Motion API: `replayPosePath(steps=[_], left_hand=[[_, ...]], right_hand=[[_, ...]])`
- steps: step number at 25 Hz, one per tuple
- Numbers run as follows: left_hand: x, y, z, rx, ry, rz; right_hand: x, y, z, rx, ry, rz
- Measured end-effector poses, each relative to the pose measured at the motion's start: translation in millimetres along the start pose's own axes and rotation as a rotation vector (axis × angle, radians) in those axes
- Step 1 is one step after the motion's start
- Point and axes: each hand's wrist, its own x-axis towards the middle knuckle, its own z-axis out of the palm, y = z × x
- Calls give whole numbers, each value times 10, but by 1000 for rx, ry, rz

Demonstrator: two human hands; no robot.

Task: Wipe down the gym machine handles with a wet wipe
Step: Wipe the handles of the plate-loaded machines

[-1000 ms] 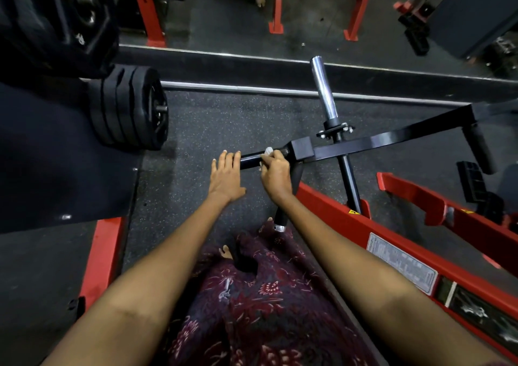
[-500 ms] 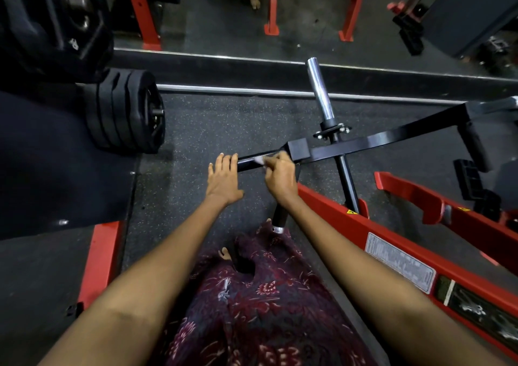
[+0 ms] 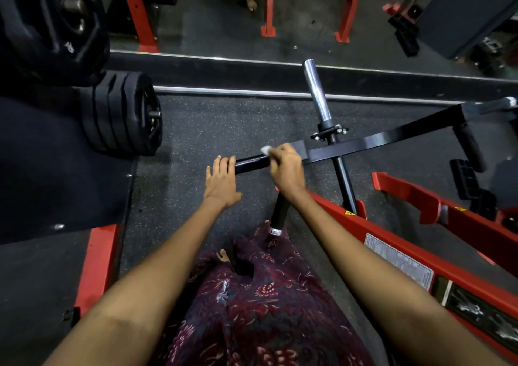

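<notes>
Presently, one lot, head view, gym floor (image 3: 196,130).

Handle (image 3: 252,165): black horizontal bar, the left end of a long black crossbar (image 3: 392,138) on a red-framed machine (image 3: 392,242). Both hands are on it.

Left hand (image 3: 221,182): fingers straight and together, tips resting on the free end of the handle, palm down, nothing held.

Right hand (image 3: 287,169): grip closed, fingers curled over the handle just beside the block where it joins the crossbar. It clutches the wipe (image 3: 265,150), a small white wad that shows only at the knuckles, pressed to the top of the bar. How much of the wipe lies beneath the palm cannot be told.

Second handle (image 3: 279,214): black, chrome-capped, angled down from below the right wrist toward the person's patterned skirt (image 3: 252,309).

Chrome peg (image 3: 316,91): rises from a bolted collar on the crossbar, to the right of the right hand.

Third handle (image 3: 473,150): black, at the far right end of the crossbar, well apart from both hands.

Plates (image 3: 123,113): black stack on a peg, at left, apart from the handle.

Mirror (image 3: 252,15): at the far edge of the floor, red frames reflected.
</notes>
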Motion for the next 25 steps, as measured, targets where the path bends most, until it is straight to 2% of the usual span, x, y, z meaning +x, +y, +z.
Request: replayPosePath(steps=[2, 3, 7, 10, 14, 18, 21, 25], left_hand=[[6, 0, -8, 4, -8, -3], [3, 1, -14, 3, -16, -6], [-4, 2, -14, 1, -23, -12], [-4, -1, -17, -2, -15, -10], [-1, 3, -22, -13, 1, -3], [-8, -15, -27, -46, 22, 10], [0, -26, -8, -56, 27, 21], [4, -25, -5, -59, 12, 15]], right_hand=[[113, 123, -161, -79, 126, 135], [153, 176, -205, -111, 134, 178], [36, 397, -236, -188, -34, 21], [-110, 442, -271, -229, -94, 5], [17, 127, -10, -133, -51, 21], [-55, -162, 392, -43, -78, 194], [-122, -72, 368, 115, -95, 128], [-101, 35, 346, 40, 37, 266]])
